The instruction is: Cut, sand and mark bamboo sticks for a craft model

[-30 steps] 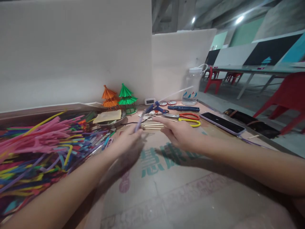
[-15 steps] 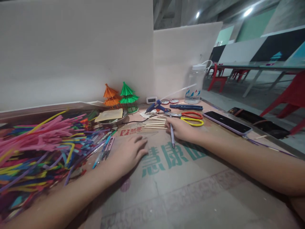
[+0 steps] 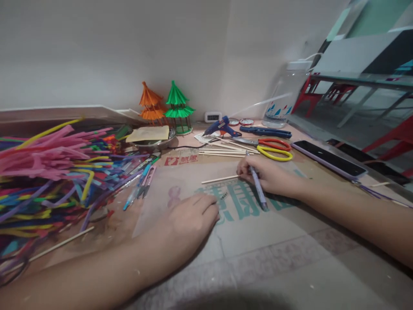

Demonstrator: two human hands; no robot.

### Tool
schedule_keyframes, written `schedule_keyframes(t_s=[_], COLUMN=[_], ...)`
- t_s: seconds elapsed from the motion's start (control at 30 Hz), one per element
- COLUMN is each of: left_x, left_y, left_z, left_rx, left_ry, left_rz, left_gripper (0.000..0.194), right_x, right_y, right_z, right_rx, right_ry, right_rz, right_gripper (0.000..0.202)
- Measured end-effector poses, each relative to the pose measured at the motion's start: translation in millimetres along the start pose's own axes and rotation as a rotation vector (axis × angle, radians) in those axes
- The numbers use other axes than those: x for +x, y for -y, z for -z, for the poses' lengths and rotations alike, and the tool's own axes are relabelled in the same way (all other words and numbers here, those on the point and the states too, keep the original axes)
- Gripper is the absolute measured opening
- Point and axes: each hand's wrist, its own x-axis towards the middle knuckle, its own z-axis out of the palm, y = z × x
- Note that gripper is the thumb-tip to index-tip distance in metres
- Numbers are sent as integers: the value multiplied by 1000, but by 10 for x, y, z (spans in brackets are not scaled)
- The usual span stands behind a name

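My left hand [image 3: 195, 217] lies palm down on the clear sheet [image 3: 155, 215], its fingers flat and slightly bent, nothing visible in its grasp. Past its fingertips a faint transparent strip with small dark marks shows; I cannot make out its full shape. My right hand [image 3: 254, 172] is closed round a purple-grey pen [image 3: 259, 189], which slants down toward me. A thin wooden stick [image 3: 219, 179] reaches left from that hand's fingertips. Just behind lie more wooden sticks [image 3: 226, 151], next to scissors [image 3: 274, 148] with red and yellow handles.
Colourful pipe cleaners [image 3: 54, 163] pile up at left, beside pink snips [image 3: 147, 181]. Farther back stand an orange model [image 3: 151, 103], a green model [image 3: 178, 107], a bowl [image 3: 155, 144], a blue glue gun [image 3: 219, 127] and a bottle [image 3: 282, 94]. A phone [image 3: 329, 159] lies right.
The view has shifted. My right hand has come nearer from the stick pile, and one stick now shows at its fingertips. My left hand has moved right and its fingers are closer together.
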Motion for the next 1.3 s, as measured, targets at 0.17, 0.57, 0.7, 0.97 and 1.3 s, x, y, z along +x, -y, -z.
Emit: schedule_keyframes(t_s=[0.17, 0.57, 0.7, 0.97, 1.3], left_x=[7, 21, -4, 154, 869], left_y=[-22, -26, 7, 87, -262], left_z=[28, 60, 5, 158, 79], left_rx=[64, 118, 88, -106, -1218], left_ry=[45, 134, 90, -52, -115], left_rz=[58, 124, 134, 152, 286], left_gripper=[24, 46, 38, 32, 21], right_x=[53, 32, 38, 105, 66], right_y=[99, 145, 175, 484, 705], right_z=[-45, -81, -79, 59, 14], right_rx=[-29, -28, -143, 440, 1029], right_ry=[-38, 93, 78, -336, -534], right_rz=[37, 49, 4, -97, -169], right_gripper=[11, 7, 7, 23, 32])
